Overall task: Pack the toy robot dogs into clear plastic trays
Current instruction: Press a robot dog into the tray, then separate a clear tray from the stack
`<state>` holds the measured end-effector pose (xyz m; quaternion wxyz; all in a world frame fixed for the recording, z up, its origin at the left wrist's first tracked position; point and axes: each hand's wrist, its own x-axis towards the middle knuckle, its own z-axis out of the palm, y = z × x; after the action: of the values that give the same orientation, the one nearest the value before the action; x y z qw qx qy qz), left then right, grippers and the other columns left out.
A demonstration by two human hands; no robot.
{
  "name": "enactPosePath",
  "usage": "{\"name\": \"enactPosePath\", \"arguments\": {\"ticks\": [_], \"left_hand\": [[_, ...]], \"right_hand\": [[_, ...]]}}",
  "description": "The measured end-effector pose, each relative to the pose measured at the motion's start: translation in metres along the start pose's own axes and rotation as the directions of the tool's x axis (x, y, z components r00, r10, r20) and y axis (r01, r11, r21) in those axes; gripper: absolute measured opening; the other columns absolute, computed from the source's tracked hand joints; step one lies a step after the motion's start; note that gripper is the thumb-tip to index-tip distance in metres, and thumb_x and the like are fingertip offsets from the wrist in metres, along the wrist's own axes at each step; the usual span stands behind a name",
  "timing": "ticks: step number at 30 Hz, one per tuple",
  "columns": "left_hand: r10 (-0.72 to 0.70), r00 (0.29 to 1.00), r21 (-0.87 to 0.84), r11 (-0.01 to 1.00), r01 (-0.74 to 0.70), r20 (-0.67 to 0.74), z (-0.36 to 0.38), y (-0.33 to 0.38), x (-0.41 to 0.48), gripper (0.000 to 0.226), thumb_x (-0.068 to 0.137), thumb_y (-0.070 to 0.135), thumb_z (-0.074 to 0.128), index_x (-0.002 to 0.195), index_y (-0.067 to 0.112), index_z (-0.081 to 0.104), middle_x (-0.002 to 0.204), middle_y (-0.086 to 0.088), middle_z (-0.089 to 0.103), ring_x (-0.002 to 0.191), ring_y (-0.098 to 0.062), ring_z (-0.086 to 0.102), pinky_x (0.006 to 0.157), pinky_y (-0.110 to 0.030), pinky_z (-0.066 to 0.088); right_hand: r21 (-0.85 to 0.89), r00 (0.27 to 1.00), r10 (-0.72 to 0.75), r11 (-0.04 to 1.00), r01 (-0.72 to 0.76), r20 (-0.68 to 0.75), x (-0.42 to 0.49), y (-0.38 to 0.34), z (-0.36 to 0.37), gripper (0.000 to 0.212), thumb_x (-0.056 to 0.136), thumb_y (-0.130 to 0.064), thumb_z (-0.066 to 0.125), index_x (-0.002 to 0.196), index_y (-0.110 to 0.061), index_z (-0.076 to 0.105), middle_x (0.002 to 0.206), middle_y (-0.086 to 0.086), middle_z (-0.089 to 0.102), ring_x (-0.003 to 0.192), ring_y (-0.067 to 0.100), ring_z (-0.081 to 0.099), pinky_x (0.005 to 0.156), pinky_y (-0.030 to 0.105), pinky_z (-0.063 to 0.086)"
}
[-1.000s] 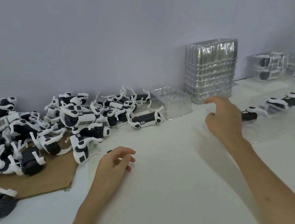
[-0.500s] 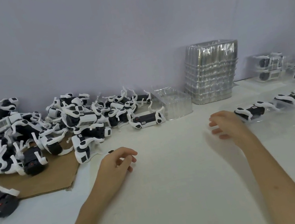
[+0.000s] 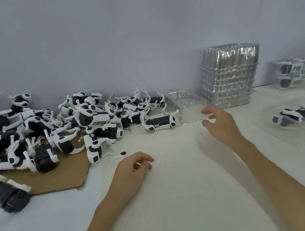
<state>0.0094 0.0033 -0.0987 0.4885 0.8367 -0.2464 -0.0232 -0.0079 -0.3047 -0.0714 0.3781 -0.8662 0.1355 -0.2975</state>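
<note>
Likely step: fetching tray (image 3: 188, 107). Right hand (image 3: 220, 123) released, fingers spread, just beside tray's near edge. Left hand (image 3: 130, 170) loosely curled, empty. Next: pinch rim, slide tray closer.

Left grip (image 3: 131, 172) and right grip (image 3: 220, 125) are bare, like both forearms (image 3: 276, 175).

Illegible barcode labels (image 3: 99, 122) on toy dogs (image 3: 158, 123)

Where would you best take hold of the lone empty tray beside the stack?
Likely its near rim, from the front: the tray has the stack on its right and a dog at its left, so only that edge is free. The open right hand hovers just there.
</note>
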Motion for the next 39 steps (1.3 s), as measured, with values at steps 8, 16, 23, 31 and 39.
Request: {"name": "enactPosePath", "arguments": {"ticks": [8,16,23,31,39], "left_hand": [[0.007,1.0,0.06,0.998,-0.008,0.014,0.003,-0.005,0.0,0.031,0.095,0.01,0.054,0.087,0.035,0.071,0.081,0.019,0.071,0.073,-0.011,0.061,0.064,-0.016,0.044],[0.033,0.999,0.078,0.996,-0.035,0.02,0.003,-0.008,0.002,0.029,0.094,0.012,0.056,0.086,0.037,0.069,0.082,0.025,0.067,0.074,-0.009,0.06,0.068,-0.017,0.045],[-0.003,1.0,0.02,1.0,0.003,0.028,0.003,-0.006,0.003,0.029,0.096,0.012,0.055,0.09,0.036,0.07,0.081,0.017,0.071,0.069,-0.007,0.057,0.069,-0.021,0.046],[-0.134,0.991,-0.715,0.691,0.102,0.012,-0.013,0.02,0.002,0.026,0.102,0.031,0.052,0.106,0.017,0.074,0.095,-0.008,0.074,0.074,-0.017,0.063,0.064,-0.025,0.048],[-0.093,0.988,-0.827,0.559,-0.048,-0.121,-0.022,0.03,-0.001,0.014,0.081,0.018,0.066,0.089,0.012,0.075,0.081,-0.009,0.073,0.064,-0.012,0.066,0.055,-0.02,0.051]], "right_hand": [[-0.641,0.953,-0.073,0.724,0.254,0.295,0.084,-0.019,0.038,0.051,0.091,-0.013,0.059,0.14,-0.023,0.052,0.148,-0.001,0.05,0.138,0.023,0.042,0.115,0.045,0.026],[-0.634,0.972,-0.176,0.737,0.235,0.156,0.09,-0.017,0.028,0.013,0.092,-0.03,0.068,0.103,-0.026,0.073,0.109,-0.003,0.069,0.112,0.023,0.06,0.106,0.042,0.035],[-0.098,0.945,-0.248,0.968,0.232,-0.212,0.037,-0.046,0.011,0.008,0.093,-0.018,0.067,0.099,-0.015,0.064,0.099,0.0,0.063,0.094,0.021,0.059,0.079,0.025,0.043],[0.148,0.808,-0.586,0.795,0.588,-0.059,-0.066,-0.087,0.022,0.023,0.092,-0.02,0.067,0.114,-0.024,0.063,0.123,-0.021,0.063,0.116,0.0,0.059,0.098,0.016,0.042],[0.473,0.861,-0.407,0.849,0.235,0.304,-0.1,-0.085,0.038,0.038,0.082,-0.016,0.077,0.111,-0.026,0.055,0.117,-0.017,0.068,0.119,0.008,0.062,0.1,0.016,0.042]]}}
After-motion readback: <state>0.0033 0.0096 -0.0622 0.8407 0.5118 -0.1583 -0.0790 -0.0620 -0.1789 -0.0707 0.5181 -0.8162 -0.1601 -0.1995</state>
